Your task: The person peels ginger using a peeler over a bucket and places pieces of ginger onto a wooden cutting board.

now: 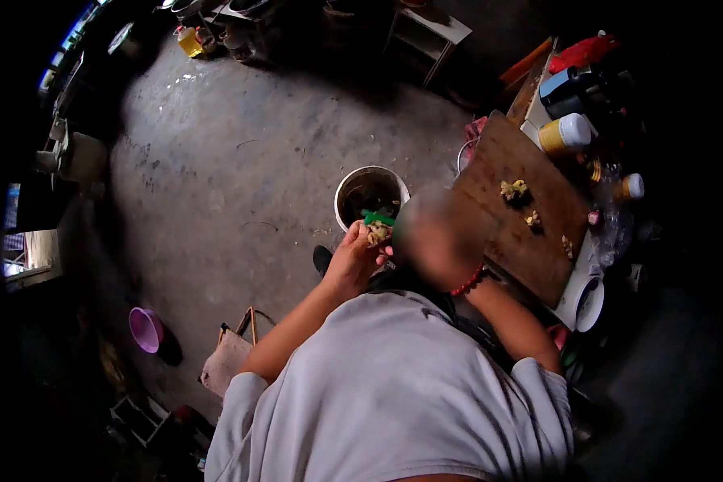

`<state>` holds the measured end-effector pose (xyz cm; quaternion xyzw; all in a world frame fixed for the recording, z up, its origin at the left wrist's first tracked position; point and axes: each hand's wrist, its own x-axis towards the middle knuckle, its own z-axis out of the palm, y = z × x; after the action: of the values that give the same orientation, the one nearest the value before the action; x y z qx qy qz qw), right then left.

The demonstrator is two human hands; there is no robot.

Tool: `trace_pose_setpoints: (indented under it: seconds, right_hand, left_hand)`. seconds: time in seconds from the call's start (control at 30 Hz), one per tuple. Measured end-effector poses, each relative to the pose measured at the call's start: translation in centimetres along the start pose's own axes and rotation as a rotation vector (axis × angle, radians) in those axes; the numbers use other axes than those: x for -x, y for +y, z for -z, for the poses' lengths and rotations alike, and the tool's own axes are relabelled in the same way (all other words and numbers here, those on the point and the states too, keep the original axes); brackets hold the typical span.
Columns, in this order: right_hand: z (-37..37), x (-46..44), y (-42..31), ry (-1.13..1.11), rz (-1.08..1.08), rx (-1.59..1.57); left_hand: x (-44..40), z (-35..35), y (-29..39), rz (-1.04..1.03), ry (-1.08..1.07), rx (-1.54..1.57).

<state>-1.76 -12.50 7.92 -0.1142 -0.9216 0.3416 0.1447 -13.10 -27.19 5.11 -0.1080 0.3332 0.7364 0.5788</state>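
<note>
My left hand (pixel 352 261) is closed around a knobby, pale yellow-brown piece that looks like ginger (pixel 379 234). Over that piece lies a green tool (pixel 377 218), its right end running into a blurred patch. My right hand (pixel 438 251), with a red bead bracelet (pixel 467 281) at the wrist, is close on the right; the blur hides its fingers and whatever they hold. Just beyond both hands a white bucket (pixel 341 201) stands on the floor with dark contents and scraps inside. Similar knobby pieces (pixel 514 190) rest on the brown board to the right.
The brown wooden board (pixel 498 165) is at my right, with a yellow-and-white jar (pixel 566 133), plastic bottles and a white bowl (pixel 590 304) along its far side. A purple basin (pixel 145 330) and a pinkish seat (pixel 226 365) are on the left. Shelving (pixel 430 36) stands ahead.
</note>
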Motion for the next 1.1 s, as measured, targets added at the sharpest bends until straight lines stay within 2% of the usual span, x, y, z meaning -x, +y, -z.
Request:
trace_pose_setpoints:
  seconds: [0.03, 0.07, 0.13, 0.2, 0.27, 0.5, 0.67, 0.9, 0.97, 1.1]
  right_hand:
    - [2.1, -0.9, -2.5, -0.071, -0.01, -0.04]
    - [1.3, -0.5, -1.6, -0.066, -0.011, -0.038]
    - [-1.1, 0.7, 1.4, 0.037, -0.018, -0.017]
    - [-1.8, 1.5, 2.8, 0.084, 0.005, -0.041]
    - [-1.8, 2.2, 3.0, 0.0, -0.036, -0.115]
    - [0.4, 1.4, 0.6, -0.016, -0.137, -0.082]
    - [0.8, 1.0, -0.3, -0.009, -0.127, -0.168]
    - [1.0, 1.4, 0.7, -0.029, -0.087, -0.218]
    - [0.8, 1.7, 1.2, -0.052, -0.014, -0.165]
    - [2.0, 1.6, 0.6, -0.077, -0.01, -0.063]
  left_hand:
    - [-0.9, 1.4, -0.6, -0.054, -0.055, -0.092]
    - [-0.8, 1.3, -0.5, -0.052, -0.058, -0.096]
    - [-0.5, 1.0, -0.2, -0.183, -0.101, -0.092]
    - [-1.0, 1.7, 0.0, -0.218, -0.101, -0.117]
    - [-1.3, 1.9, 0.1, -0.21, -0.089, -0.145]
    - [-0.7, 0.9, 0.9, -0.146, -0.189, -0.054]
    - [-0.4, 0.0, 0.8, -0.094, -0.203, -0.217]
    - [0.1, -0.1, 1.0, -0.024, -0.266, -0.207]
    - [0.3, -0.1, 1.0, -0.005, -0.306, -0.239]
    - [0.8, 0.2, 0.6, 0.033, -0.271, -0.293]
